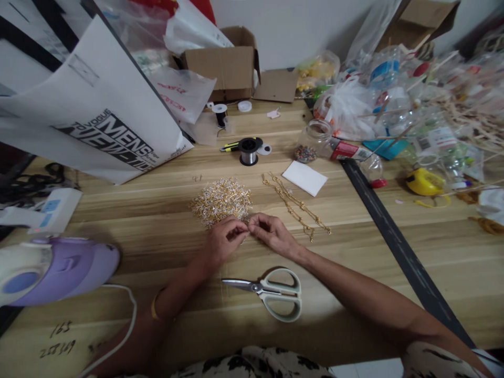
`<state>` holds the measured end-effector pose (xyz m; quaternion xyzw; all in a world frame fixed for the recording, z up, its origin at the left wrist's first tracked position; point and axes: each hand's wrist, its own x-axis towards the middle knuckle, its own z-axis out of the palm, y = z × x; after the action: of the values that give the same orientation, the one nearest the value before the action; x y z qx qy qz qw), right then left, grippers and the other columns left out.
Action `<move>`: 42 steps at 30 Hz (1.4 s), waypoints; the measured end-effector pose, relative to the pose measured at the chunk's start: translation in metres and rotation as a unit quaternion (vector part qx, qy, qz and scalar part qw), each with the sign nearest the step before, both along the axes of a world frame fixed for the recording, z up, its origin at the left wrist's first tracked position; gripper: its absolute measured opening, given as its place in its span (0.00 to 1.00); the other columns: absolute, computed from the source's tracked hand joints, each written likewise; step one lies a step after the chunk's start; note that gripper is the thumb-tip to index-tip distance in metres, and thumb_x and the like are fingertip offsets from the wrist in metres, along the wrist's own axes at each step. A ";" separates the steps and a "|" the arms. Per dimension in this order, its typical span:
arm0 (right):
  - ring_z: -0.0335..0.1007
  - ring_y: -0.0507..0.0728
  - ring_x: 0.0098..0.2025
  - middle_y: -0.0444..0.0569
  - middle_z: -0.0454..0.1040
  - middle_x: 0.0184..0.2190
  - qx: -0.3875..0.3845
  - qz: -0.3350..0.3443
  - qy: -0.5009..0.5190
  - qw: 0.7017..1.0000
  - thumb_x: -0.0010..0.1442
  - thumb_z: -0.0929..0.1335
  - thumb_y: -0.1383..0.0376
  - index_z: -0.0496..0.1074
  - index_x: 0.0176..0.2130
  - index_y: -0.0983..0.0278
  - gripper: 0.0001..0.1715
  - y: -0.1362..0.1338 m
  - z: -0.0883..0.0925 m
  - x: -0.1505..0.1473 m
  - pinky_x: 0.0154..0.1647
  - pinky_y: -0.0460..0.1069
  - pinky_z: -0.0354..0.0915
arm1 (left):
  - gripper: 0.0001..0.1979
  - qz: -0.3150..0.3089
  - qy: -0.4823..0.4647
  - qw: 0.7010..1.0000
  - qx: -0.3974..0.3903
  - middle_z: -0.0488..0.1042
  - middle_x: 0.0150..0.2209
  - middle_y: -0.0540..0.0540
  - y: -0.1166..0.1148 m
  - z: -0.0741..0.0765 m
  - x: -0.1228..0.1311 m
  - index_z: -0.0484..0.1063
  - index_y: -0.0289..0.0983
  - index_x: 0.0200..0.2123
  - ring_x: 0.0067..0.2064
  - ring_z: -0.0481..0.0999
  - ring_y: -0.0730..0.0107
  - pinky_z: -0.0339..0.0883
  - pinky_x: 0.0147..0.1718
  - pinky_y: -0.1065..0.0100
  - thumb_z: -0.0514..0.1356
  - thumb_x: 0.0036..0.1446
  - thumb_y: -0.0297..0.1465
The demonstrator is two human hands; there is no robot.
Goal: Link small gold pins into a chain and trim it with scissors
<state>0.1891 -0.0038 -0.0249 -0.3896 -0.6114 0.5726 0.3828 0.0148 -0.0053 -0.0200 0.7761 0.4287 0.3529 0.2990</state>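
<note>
My left hand [228, 234] and my right hand [268, 229] meet just below a pile of small gold and clear beads or findings [221, 199]. Thumb and forefinger are pinched together on each hand. Whatever sits between the fingertips is too small to name. Two gold chains [296, 210] lie on the wooden table [177, 331], to the right of my right hand. Closer to my body rests a pair of scissors [271, 293] with pale handles, its blades pointing left.
Behind the pile stand a spool of silver wire [248, 153], a white paper piece [304, 177] and a jar of beads [311, 144]. A purple appliance [79, 268] is at the left, below a large paper bag [110, 115]. Plastic bottles and bags [394, 100] crowd the right.
</note>
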 end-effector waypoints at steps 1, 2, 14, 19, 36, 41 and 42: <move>0.56 0.50 0.27 0.43 0.62 0.25 -0.001 0.001 0.000 1.000 0.60 0.65 0.56 0.66 0.30 0.66 0.16 0.000 0.000 0.000 0.28 0.45 0.54 | 0.04 -0.002 0.007 1.000 0.026 0.72 0.27 0.48 -0.001 -0.001 0.000 0.71 0.35 0.28 0.30 0.70 0.73 0.63 0.30 0.72 0.59 0.55 0.26; 0.56 0.50 0.27 0.43 0.62 0.25 -0.001 0.002 0.001 1.000 0.60 0.65 0.56 0.66 0.30 0.66 0.16 0.000 -0.001 0.000 0.28 0.45 0.54 | 0.04 -0.005 0.012 0.999 0.051 0.72 0.28 0.47 -0.002 -0.001 0.000 0.70 0.35 0.28 0.30 0.71 0.72 0.64 0.30 0.71 0.58 0.56 0.26; 0.58 0.50 0.29 0.44 0.64 0.26 0.011 0.007 -0.011 1.000 0.60 0.64 0.57 0.66 0.30 0.67 0.15 0.000 0.000 0.000 0.30 0.45 0.55 | 0.02 -0.021 0.039 0.986 0.158 0.74 0.31 0.45 -0.004 -0.012 -0.005 0.70 0.37 0.34 0.36 0.73 0.70 0.68 0.38 0.68 0.58 0.57 0.25; 0.58 0.51 0.29 0.44 0.64 0.25 0.010 0.011 -0.011 1.000 0.60 0.64 0.59 0.65 0.29 0.67 0.13 0.001 0.000 0.000 0.30 0.45 0.55 | 0.04 -0.032 0.074 0.978 0.193 0.74 0.33 0.44 -0.006 -0.011 -0.006 0.70 0.36 0.36 0.37 0.74 0.69 0.68 0.40 0.66 0.57 0.58 0.25; 0.58 0.50 0.27 0.43 0.63 0.24 0.012 0.000 -0.014 1.000 0.59 0.64 0.58 0.66 0.28 0.66 0.14 0.001 -0.001 -0.001 0.29 0.45 0.55 | 0.05 -0.031 0.109 0.970 0.216 0.75 0.32 0.44 -0.007 -0.007 -0.005 0.70 0.36 0.33 0.35 0.74 0.70 0.69 0.38 0.68 0.55 0.58 0.25; 0.56 0.49 0.25 0.42 0.63 0.23 -0.011 -0.014 0.003 1.000 0.58 0.66 0.56 0.66 0.29 0.66 0.15 0.001 -0.002 -0.001 0.27 0.45 0.54 | 0.04 0.007 -0.022 0.997 0.075 0.74 0.29 0.46 -0.004 -0.004 0.000 0.69 0.36 0.28 0.33 0.74 0.71 0.68 0.35 0.69 0.57 0.56 0.26; 0.56 0.49 0.25 0.42 0.62 0.23 -0.018 -0.017 0.008 1.000 0.57 0.66 0.56 0.66 0.29 0.66 0.16 0.001 -0.002 -0.001 0.26 0.45 0.54 | 0.04 0.015 -0.038 0.998 0.040 0.74 0.29 0.47 -0.004 -0.003 0.001 0.68 0.36 0.28 0.33 0.74 0.71 0.68 0.34 0.69 0.57 0.55 0.26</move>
<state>0.1878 -0.0027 -0.0267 -0.4023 -0.5917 0.5795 0.3902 0.0155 -0.0090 -0.0234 0.7671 0.4140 0.4032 0.2787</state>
